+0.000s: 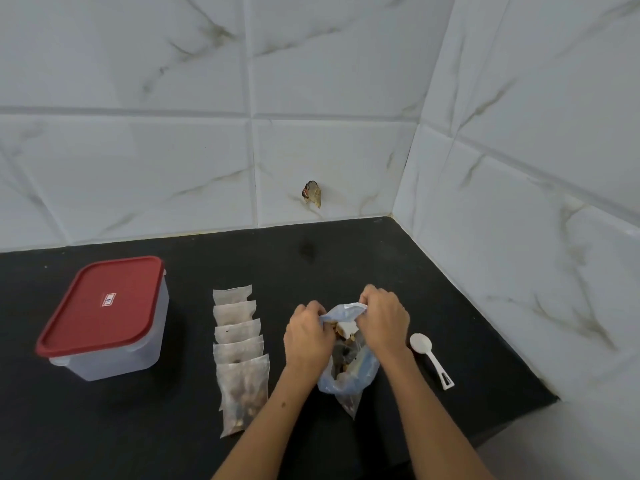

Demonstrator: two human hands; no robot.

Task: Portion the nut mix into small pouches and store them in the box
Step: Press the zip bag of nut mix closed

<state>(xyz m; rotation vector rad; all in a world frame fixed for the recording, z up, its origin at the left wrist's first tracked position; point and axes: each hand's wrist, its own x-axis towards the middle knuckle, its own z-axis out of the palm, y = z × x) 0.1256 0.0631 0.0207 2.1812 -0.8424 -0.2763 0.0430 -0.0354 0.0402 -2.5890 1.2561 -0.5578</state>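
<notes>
A bluish plastic bag of nut mix (349, 372) stands on the black counter (346, 258). My left hand (306, 336) and my right hand (382, 317) both pinch its top rim, one on each side of the mouth. Nuts show through the opening. A small clear pouch (349, 403) pokes out from under the bag. Left of the bag, several filled clear pouches (240, 355) lie in an overlapping row. A translucent box with a red lid (104, 317), closed, stands at the far left. A white plastic spoon (431, 358) lies to the right of the bag.
White marble-look tiled walls (311, 133) close the counter at the back and along the right. A small brown scrap (312, 194) sticks to the back wall. The counter's front right corner ends near the spoon.
</notes>
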